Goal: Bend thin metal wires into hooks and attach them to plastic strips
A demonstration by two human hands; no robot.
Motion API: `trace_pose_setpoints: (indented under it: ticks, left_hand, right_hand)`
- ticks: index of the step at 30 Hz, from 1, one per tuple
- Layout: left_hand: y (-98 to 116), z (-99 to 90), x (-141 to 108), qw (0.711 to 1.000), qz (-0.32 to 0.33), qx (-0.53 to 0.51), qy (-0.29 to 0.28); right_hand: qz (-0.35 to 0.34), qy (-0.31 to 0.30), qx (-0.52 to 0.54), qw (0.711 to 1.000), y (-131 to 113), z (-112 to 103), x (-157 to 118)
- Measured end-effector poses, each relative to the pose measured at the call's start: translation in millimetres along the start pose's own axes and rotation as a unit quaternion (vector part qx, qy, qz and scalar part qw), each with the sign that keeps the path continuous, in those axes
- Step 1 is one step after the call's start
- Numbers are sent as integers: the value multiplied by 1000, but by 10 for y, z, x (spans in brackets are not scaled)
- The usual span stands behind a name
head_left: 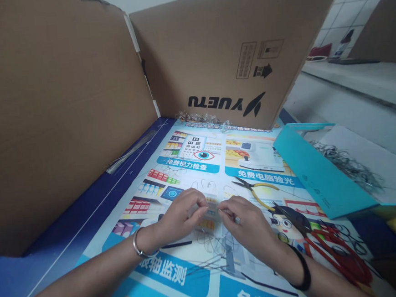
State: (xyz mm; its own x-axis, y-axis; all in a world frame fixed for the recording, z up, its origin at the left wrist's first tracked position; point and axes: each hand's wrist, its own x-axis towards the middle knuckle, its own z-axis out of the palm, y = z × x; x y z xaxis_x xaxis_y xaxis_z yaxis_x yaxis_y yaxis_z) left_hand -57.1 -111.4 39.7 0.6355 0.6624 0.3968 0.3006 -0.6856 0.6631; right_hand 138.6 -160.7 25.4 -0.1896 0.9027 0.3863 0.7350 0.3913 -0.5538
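Observation:
My left hand [185, 209] is closed, thumb and forefinger pinched together; anything in the pinch is too small to make out. Facing it, a short gap away, my right hand [246, 220] is also pinched on something tiny that I cannot identify. Both hover above a printed poster [172, 262]. Thin bent wires [212, 244] lie in a loose tangle below my hands, and a few curved wire pieces [206, 184] lie just beyond them. Close to my right hand are pliers with yellow handles [261, 196] and red-handled scissors [339, 251].
A teal box [309, 167] at the right holds a heap of wire pieces [348, 164]. Cardboard panels [197, 52] wall off the back and left. Clear and metallic bits [202, 118] line the back panel's foot. Black loops [345, 233] lie near the scissors.

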Motion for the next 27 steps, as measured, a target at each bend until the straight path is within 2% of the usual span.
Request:
trace_pose_setpoints:
  ticks: [5, 12, 17, 20, 23, 27]
  left_hand:
    - [-3, -11, -6, 998, 9, 54, -3]
    - [81, -59, -39, 986, -76, 145, -19]
    - [105, -13, -72, 956, -76, 280, -50]
    - [129, 14, -68, 931, -107, 338, -85]
    - [154, 21, -52, 924, -149, 336, -106]
    - [166, 16, -30, 934, -167, 302, -92]
  right_hand:
    - [0, -6, -6, 1000, 1, -10, -1]
    - [27, -6, 1, 1000, 27, -1, -16]
    - [22, -7, -5, 1000, 39, 7, -6]
    - [28, -2, 5, 1000, 34, 7, 3]
    - [35, -5, 14, 999, 36, 10, 7]
    - [42, -17, 16, 999, 40, 10, 9]
